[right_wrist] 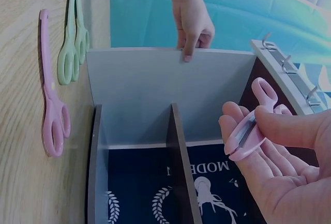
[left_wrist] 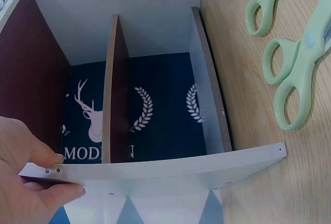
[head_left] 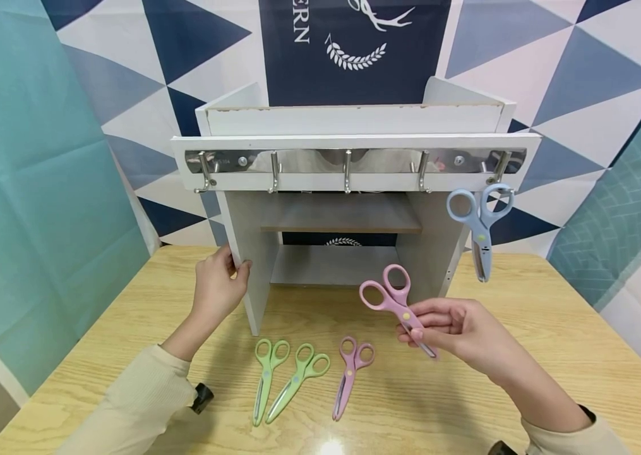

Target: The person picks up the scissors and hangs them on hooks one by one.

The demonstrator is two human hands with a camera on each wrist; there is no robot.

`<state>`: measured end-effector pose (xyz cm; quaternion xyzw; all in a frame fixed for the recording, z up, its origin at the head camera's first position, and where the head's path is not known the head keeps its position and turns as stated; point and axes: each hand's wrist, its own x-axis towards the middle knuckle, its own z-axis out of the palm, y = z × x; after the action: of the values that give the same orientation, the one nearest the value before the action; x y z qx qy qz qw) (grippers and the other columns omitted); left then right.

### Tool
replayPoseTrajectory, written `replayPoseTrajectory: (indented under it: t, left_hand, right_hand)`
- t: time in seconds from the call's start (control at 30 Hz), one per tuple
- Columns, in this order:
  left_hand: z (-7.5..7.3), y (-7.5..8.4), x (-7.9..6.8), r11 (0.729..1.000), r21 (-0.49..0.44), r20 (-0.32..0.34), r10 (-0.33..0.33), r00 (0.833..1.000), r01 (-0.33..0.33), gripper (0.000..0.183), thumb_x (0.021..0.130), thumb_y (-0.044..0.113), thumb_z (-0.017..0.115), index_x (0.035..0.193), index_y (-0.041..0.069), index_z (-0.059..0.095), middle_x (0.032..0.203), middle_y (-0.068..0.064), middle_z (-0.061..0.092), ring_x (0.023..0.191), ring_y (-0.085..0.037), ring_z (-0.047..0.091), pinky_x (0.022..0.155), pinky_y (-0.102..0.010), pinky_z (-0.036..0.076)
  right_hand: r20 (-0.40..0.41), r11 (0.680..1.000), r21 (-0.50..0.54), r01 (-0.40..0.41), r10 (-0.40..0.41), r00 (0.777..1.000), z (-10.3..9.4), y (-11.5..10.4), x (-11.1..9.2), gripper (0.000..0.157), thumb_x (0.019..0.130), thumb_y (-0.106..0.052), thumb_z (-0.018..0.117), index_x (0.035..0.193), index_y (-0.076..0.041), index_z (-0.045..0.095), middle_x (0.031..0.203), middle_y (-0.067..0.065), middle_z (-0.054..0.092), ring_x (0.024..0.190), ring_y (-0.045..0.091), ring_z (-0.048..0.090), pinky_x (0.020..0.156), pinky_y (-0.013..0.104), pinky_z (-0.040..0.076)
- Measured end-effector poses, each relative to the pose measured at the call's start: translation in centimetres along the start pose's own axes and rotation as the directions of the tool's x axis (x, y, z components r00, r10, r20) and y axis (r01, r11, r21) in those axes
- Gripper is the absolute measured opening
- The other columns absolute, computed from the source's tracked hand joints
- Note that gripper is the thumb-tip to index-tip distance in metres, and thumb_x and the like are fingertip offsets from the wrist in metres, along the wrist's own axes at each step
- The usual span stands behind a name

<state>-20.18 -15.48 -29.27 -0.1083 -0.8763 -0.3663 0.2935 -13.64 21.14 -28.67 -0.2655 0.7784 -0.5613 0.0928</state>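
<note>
My right hand (head_left: 456, 328) pinches a pair of pink scissors (head_left: 394, 300) by the blades, handle loops upward, in front of the white shelf unit's right side. With thumb and fingers, my left hand (head_left: 219, 284) grips the front edge of the unit's left side panel (head_left: 243, 253). A blue pair of scissors (head_left: 480, 230) hangs by a handle loop from the rightmost hook (head_left: 502, 167) of the rail. On the table lie two green pairs, one left (head_left: 264, 379) and one beside it (head_left: 299, 382), and another pink pair of scissors (head_left: 348, 379), loops pointing toward the unit.
The white shelf unit (head_left: 354, 120) stands on the wooden table (head_left: 525, 354), its metal hook rail (head_left: 309, 161) across the upper front. Other hooks (head_left: 347, 170) on the rail carry nothing. A patterned cloth (head_left: 144, 82) hangs behind, with a teal cloth (head_left: 30, 189) at left.
</note>
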Motion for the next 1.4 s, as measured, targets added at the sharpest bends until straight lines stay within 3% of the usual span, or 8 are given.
replayPoseTrajectory:
  t: [0.7,0.97,1.4]
  left_hand:
    - [0.1,0.0,0.1,1.0,0.001,0.0,-0.003,1.0,0.003,0.02,0.085,0.0,0.062,0.101,-0.013,0.063,0.094,-0.03,0.07,0.089,-0.039,0.071,0.075,-0.05,0.059]
    - [0.2,-0.1,0.0,1.0,0.012,-0.014,0.006,1.0,-0.006,0.019,0.084,-0.001,0.062,0.099,-0.013,0.064,0.089,-0.029,0.07,0.085,-0.039,0.072,0.073,-0.05,0.059]
    - [0.1,-0.1,0.1,1.0,0.007,-0.007,0.0,1.0,0.0,0.02,0.085,0.0,0.061,0.1,-0.014,0.063,0.091,-0.03,0.07,0.086,-0.04,0.071,0.074,-0.05,0.059]
  right_hand:
    - [-0.066,0.997,-0.015,0.069,-0.07,0.995,0.6,-2.1,0.7,0.029,0.092,0.0,0.057,0.118,0.013,0.055,0.099,-0.006,0.076,0.093,0.009,0.073,0.076,0.021,0.058]
    - [-0.128,0.998,-0.046,0.039,-0.044,0.991,0.5,-3.6,0.8,0.027,0.091,-0.005,0.061,0.116,0.007,0.059,0.1,-0.005,0.076,0.093,0.011,0.073,0.081,0.02,0.057]
    - [-0.143,0.998,-0.04,0.052,-0.057,0.988,0.4,-4.2,0.6,0.025,0.091,-0.003,0.06,0.116,0.001,0.061,0.101,-0.002,0.076,0.095,0.014,0.073,0.082,0.019,0.057]
